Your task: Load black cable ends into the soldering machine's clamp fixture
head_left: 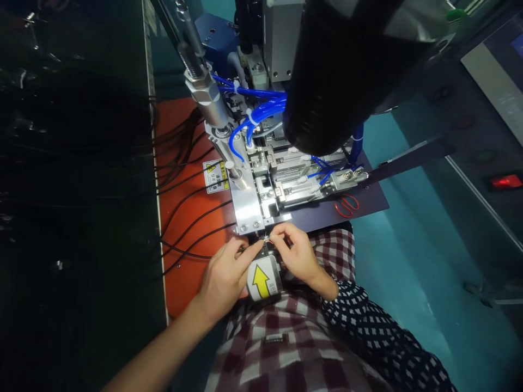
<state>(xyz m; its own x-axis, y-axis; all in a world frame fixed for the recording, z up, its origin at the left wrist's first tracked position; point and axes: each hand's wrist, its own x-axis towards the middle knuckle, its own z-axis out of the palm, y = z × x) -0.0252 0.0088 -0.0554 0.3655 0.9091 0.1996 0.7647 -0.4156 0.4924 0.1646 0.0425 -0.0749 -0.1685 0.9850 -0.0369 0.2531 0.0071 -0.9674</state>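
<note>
At the front edge of a metal machine fixture (247,209), both my hands meet with fingertips almost touching. My left hand (224,272) is closed in a pinch, its thumb stretched toward the fixture's front. From the other side, the thumb and forefinger of my right hand (298,253) pinch together. Between the fingertips are fine wires (267,238), pale with a bit of red, too small to make out fully. Just below them sits a white label with a yellow arrow (260,279) on a part of the machine, partly behind my left hand.
Black cables (196,215) run from the dark table (81,218) at left across an orange mat (175,288). Blue air tubes (265,111) and a thick black cylinder (327,81) stand over the fixture. Red-handled scissors (347,206) lie on the dark base plate (373,204).
</note>
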